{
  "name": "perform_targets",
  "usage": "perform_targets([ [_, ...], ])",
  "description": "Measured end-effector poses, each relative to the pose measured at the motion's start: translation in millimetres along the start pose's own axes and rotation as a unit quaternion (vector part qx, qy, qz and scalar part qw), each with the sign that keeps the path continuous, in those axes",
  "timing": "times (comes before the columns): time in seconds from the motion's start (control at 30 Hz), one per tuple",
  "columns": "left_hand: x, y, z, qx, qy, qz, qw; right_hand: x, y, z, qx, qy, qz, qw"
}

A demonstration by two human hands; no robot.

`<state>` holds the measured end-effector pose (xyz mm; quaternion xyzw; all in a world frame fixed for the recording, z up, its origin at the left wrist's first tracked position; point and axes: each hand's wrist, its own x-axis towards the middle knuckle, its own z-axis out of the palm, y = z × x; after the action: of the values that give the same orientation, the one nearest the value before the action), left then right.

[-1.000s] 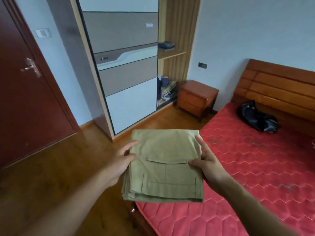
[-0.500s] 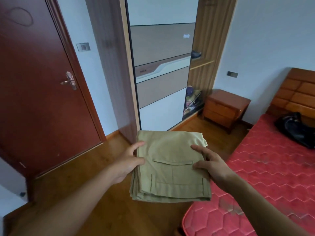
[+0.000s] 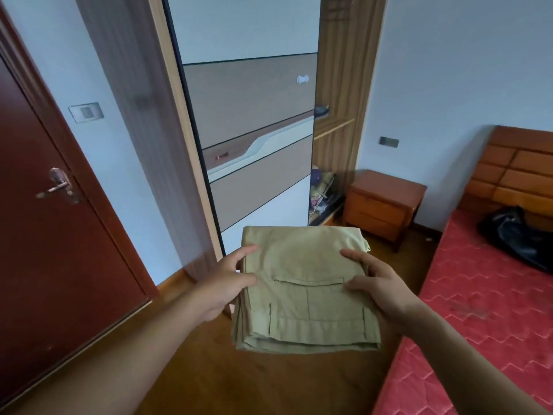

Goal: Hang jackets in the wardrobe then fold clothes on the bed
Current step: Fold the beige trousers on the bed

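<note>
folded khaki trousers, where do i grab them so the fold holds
Take the folded trousers by their left and right edges, one hand from each side, as the left hand and right hand do now. It is a flat, floppy stack with loose layers at the near edge, so both sides likely need support.

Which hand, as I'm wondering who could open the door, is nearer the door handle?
Left. The left hand grips the folded trousers at their left edge, toward the door handle; the right hand grips their right edge, farther away, beside the bed.
</note>
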<state>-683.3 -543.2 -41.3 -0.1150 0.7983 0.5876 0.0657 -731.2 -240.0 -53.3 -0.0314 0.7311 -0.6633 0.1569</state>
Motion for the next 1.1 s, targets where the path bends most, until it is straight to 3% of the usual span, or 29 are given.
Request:
perform_targets([
  [0.37, 236, 93, 22, -0.023, -0.074, -0.003, 0.997, 192, -54, -85, 0.02, 0.066, 0.025, 0.997],
  [1.1, 747, 274, 195, 0.041, -0.224, 0.049, 0.972, 587, -115, -361, 0.022, 0.212, 0.046, 0.976],
])
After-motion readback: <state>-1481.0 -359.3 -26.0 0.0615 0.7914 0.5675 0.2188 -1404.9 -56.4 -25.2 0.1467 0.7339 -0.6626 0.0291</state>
